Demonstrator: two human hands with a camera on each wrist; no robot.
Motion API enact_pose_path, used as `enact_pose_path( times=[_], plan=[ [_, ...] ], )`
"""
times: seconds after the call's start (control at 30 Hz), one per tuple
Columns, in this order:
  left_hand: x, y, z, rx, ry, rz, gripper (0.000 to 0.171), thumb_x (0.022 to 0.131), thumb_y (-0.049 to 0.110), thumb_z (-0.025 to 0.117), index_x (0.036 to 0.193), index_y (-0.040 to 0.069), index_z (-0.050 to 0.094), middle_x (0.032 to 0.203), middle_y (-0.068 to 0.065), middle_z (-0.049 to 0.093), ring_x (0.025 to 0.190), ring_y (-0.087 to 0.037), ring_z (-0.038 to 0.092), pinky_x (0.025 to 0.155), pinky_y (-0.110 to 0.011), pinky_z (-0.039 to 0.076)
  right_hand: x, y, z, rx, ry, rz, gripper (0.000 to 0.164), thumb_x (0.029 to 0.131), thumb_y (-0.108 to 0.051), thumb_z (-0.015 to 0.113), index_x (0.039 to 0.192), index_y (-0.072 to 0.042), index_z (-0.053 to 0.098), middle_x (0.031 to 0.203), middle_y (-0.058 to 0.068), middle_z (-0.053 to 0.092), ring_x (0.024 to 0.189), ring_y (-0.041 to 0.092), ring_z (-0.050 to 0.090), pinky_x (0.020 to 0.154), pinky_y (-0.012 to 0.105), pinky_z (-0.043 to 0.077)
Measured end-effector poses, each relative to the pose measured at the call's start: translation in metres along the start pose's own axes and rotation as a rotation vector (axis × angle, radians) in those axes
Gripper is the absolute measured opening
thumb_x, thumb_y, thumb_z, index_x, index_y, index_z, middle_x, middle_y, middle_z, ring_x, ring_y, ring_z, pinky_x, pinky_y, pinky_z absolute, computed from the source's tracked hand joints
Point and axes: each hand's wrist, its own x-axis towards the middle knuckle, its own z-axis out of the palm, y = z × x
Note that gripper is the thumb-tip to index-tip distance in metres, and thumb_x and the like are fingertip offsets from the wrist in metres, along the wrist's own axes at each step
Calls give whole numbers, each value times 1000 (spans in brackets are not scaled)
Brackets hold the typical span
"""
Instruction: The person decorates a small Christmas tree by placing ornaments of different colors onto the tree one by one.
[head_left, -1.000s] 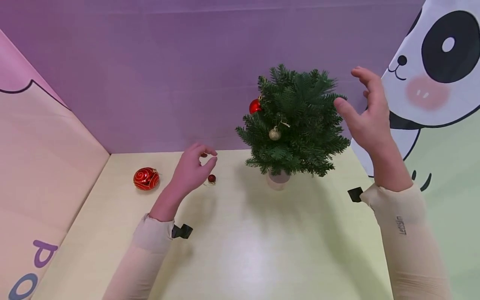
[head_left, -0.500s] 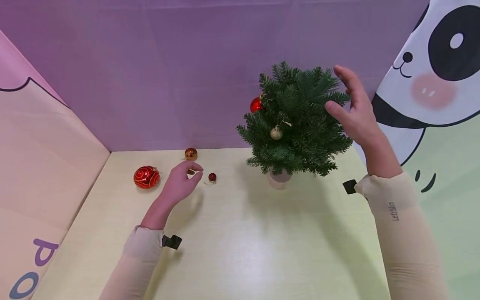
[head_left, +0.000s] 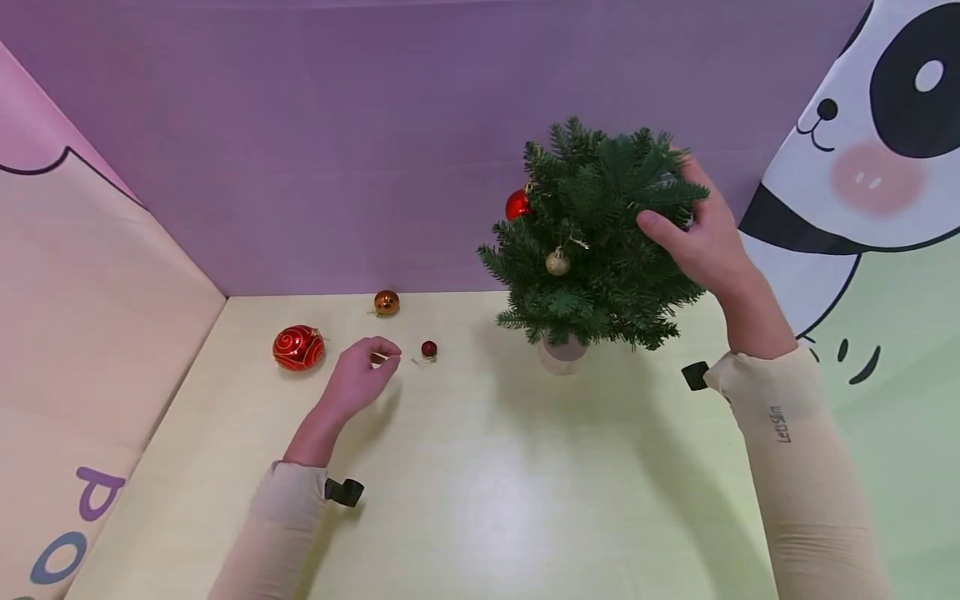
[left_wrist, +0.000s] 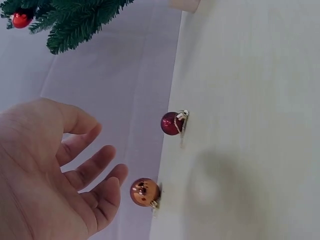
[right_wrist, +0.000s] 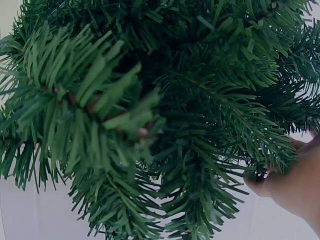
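Tree [head_left: 600, 225]: I'd steady it lightly, since its pot [head_left: 562, 357] could tip; it stands just inward of the right hand [head_left: 712, 242].
Right hand: at the outer branches; I can't tell whether it grips.
Left hand [head_left: 358, 379]: loosely curved, holding nothing.
Dark red ball [head_left: 429, 348]: just right of the left hand.

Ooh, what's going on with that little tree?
Someone's right hand is at the side of a little green tree, its fingers partly hidden by branches, so I can't tell how firmly it grips. A shiny red ball and a gold ball hang on the tree. The left hand is over the table, holding nothing. Three more balls lie there: a swirly red one, an orange one and a tiny dark red one.
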Motion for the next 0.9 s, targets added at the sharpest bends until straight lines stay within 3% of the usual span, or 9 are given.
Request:
enact_pose_path(
  times=[0.3,0.63,0.77,0.9],
  plan=[
    [-7,-12,1,1,-28,-47,22,98,15,55,110,0,65,106,-11,64,100,-31,58,79,-40,48,-3,5,4,-34,-7,38,82,91,-45,63,155,-16,23,160,6,15,146,14,8,116,42,6],
    [-11,-18,-3,-1,-38,-62,23,98,15,55,110,-1,65,106,-11,65,97,-30,59,77,-39,49,-9,2,13,21,20,-50,86,89,-53,63,153,-9,27,160,5,19,146,15,12,115,40,7],
    [-11,-18,-4,-7,-35,-63,23,99,16,54,111,0,65,107,-11,65,99,-29,59,80,-40,48,-13,-1,16,69,71,-120,87,89,-63,55,149,-4,33,158,7,23,145,15,16,115,39,9],
    [-12,-18,-5,-7,-54,-78,23,99,16,54,112,0,65,108,-11,65,99,-29,59,80,-40,48,-19,-2,19,76,136,-192,86,93,-68,38,144,2,39,156,11,28,144,16,20,115,37,11]
  ],
)
